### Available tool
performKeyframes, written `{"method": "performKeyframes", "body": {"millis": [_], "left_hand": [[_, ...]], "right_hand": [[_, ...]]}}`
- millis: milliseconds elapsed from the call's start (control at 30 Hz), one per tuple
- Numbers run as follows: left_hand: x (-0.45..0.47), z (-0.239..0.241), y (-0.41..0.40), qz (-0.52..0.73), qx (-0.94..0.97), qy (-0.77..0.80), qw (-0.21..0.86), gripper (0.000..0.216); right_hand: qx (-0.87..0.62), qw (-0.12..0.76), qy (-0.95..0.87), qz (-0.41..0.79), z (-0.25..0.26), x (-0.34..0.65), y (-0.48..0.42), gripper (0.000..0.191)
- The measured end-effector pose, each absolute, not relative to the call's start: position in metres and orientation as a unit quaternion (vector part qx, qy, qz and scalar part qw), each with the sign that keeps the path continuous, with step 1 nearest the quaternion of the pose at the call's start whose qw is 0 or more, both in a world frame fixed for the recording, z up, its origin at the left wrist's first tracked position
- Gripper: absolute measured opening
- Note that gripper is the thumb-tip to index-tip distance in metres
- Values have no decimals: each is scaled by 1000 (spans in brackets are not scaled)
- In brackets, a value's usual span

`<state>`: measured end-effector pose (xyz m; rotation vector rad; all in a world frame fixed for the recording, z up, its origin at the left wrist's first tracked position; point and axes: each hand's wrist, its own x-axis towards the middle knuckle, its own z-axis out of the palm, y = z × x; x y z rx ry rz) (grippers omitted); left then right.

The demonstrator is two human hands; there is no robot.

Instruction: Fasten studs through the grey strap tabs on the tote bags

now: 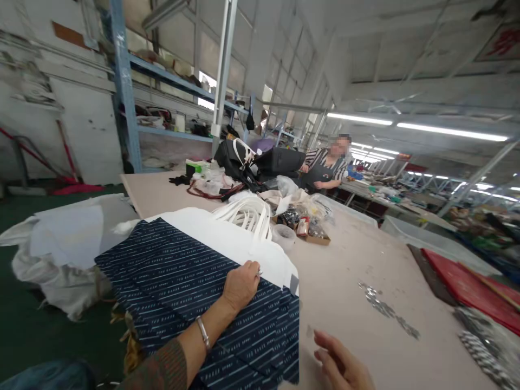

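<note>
Across the near left of the table lies a navy fabric piece (pixel 174 276) with slanting pale stripes and small lettering. A white panel (pixel 195 225) runs along its far edge, with a bundle of white straps (pixel 247 214) on it. My left hand (pixel 241 286) rests at the border of navy and white, fingers pinched together. A small shiny bit shows at its fingertips, too small to name. My right hand (pixel 343 362) is over the table to the right of the fabric, fingers stretched and apart, holding nothing. The lower frame edge cuts it off.
Small silvery pieces (pixel 379 304) lie scattered on the table (pixel 337 276). Behind the straps are a tape roll (pixel 283 237), an open box (pixel 319 238) and black bags (pixel 280 161). Red sheets (pixel 467 281) lie at right. A person (pixel 327 165) stands beyond the table.
</note>
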<state>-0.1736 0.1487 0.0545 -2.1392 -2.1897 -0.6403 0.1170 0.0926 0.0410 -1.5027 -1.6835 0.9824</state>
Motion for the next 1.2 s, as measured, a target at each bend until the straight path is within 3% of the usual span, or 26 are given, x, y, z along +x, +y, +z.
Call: {"method": "performKeyframes", "body": {"millis": [167, 333, 533, 633, 867, 1200], "left_hand": [[-174, 58, 149, -206, -681, -703, 4, 21], [-169, 52, 149, -203, -679, -705, 11, 26], [-167, 53, 143, -190, -676, -711, 32, 25], [-165, 58, 141, -195, -680, -706, 32, 23], [-162, 60, 137, -216, -674, -706, 23, 18], [-167, 53, 140, -247, -677, -694, 18, 19]], "right_hand": [[-601, 416, -573, 370, 30, 103, 81, 47], [-608, 385, -561, 409, 36, 105, 93, 39], [-582, 336, -581, 459, 40, 90, 124, 48], [-566, 344, -618, 424, 44, 71, 137, 45], [-588, 350, -657, 317, 46, 56, 169, 62], [-580, 313, -714, 237, 65, 10, 177, 32]]}}
